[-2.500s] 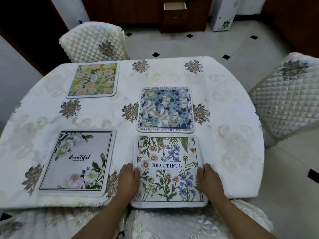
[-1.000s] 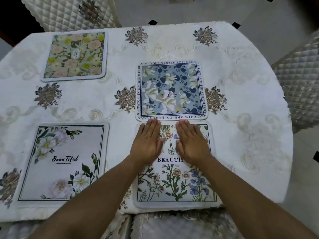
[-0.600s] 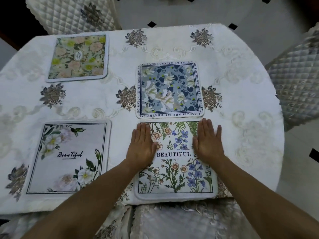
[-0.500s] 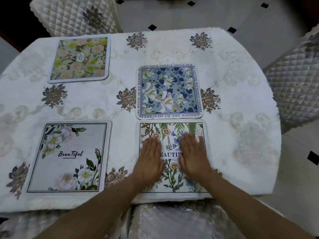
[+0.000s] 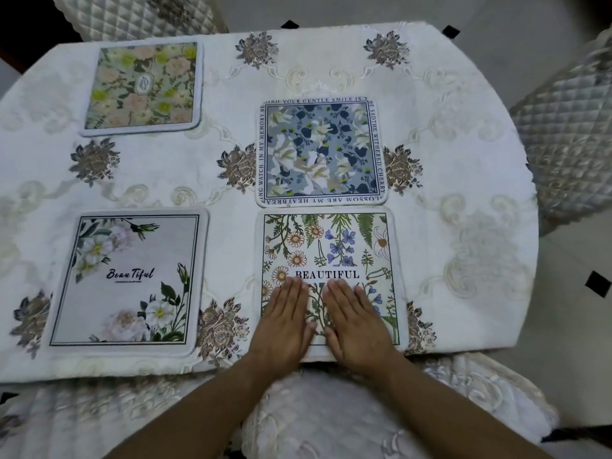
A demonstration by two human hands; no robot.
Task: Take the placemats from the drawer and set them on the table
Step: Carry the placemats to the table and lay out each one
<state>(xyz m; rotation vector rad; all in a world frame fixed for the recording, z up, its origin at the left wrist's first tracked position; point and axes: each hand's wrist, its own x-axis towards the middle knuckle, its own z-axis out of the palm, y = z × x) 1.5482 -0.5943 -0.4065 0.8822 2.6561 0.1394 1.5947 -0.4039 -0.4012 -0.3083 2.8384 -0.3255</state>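
Pressing flat with straight fingers, left hand (image 5: 284, 321) and right hand (image 5: 356, 321) rest side by side on the wildflower placemat (image 5: 331, 246) at the counter (image 5: 463, 180) edge.

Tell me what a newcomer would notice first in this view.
Four floral placemats lie on the white embroidered tablecloth: the wildflower placemat near centre, the blue placemat just beyond it, the grey placemat near left, the green-and-pink placemat far left. The left hand and right hand lie flat, side by side, on the wildflower placemat's near half.
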